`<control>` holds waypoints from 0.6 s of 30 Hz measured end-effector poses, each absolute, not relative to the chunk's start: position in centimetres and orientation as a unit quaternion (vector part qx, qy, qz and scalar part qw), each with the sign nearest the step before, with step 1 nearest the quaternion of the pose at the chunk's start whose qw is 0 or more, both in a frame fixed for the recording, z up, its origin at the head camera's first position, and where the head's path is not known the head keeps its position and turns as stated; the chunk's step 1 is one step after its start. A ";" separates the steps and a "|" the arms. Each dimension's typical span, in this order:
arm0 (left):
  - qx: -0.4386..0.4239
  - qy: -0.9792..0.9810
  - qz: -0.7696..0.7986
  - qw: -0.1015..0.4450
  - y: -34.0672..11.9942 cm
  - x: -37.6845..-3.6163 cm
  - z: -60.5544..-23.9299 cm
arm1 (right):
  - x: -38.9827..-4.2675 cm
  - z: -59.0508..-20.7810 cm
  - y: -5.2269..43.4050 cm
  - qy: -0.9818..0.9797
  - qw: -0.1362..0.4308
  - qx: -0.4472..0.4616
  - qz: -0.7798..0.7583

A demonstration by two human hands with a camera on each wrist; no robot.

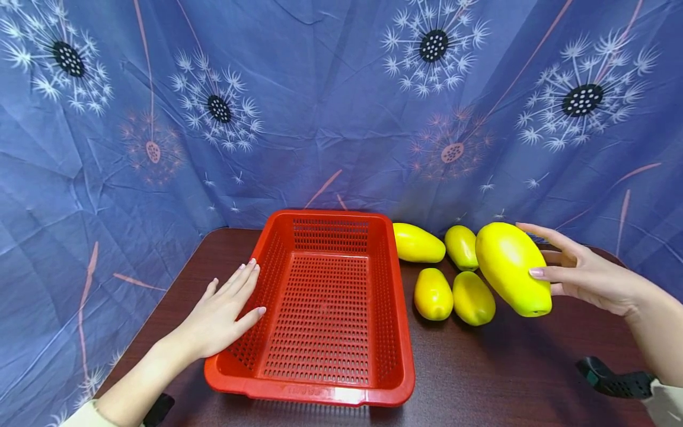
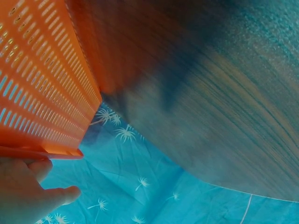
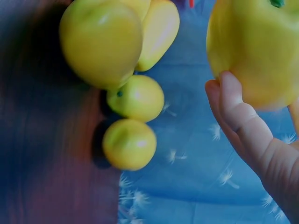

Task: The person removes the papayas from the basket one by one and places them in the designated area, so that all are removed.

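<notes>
My right hand [image 1: 592, 276] grips a large yellow papaya [image 1: 512, 270], thumb on its near side and fingers around the back. The fruit is held at a slant, at the right of the table. In the right wrist view, fingers [image 3: 252, 126] press against the lower side of this papaya [image 3: 257, 51], which shows a green spot at its end. My left hand [image 1: 224, 314], its fingers extended, rests on the left rim of a red plastic basket [image 1: 320, 392]. No fruit lies inside the basket. The left wrist view shows its slotted outer wall [image 2: 42, 84].
Right of the basket, a long yellow fruit [image 1: 418, 243] lies at the back, with several shorter ones [image 1: 433, 295] close together. The dark brown table [image 1: 453, 379] ends at a blue curtain [image 1: 331, 118] with dandelion prints. Black straps [image 1: 613, 379] sit near both wrists.
</notes>
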State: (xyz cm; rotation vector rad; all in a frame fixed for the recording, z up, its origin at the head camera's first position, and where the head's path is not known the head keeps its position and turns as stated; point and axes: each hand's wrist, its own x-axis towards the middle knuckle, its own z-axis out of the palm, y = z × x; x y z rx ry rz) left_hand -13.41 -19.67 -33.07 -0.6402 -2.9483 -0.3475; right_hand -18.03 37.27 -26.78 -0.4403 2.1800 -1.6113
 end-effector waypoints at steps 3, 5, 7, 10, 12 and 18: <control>-0.212 -0.969 -0.112 0.054 -19.6 -13.4 -33.1 | -17.9 -27.4 38.0 0.774 0.202 -0.156 -0.580; -0.213 -0.969 -0.112 0.054 -19.6 -13.5 -33.1 | -17.9 -27.8 38.4 0.768 0.208 -0.160 -0.584; -0.214 -0.969 -0.112 0.055 -19.6 -13.5 -33.1 | -17.8 -28.3 38.9 0.763 0.214 -0.164 -0.587; -0.214 -0.969 -0.112 0.054 -19.6 -13.4 -33.0 | -17.7 -29.0 39.6 0.759 0.217 -0.164 -0.591; -0.212 -0.969 -0.113 0.053 -19.6 -13.4 -33.0 | -17.6 -29.5 40.0 0.756 0.217 -0.163 -0.596; -0.212 -0.969 -0.115 0.051 -19.7 -13.4 -33.0 | -17.5 -30.9 41.4 0.746 0.224 -0.161 -0.606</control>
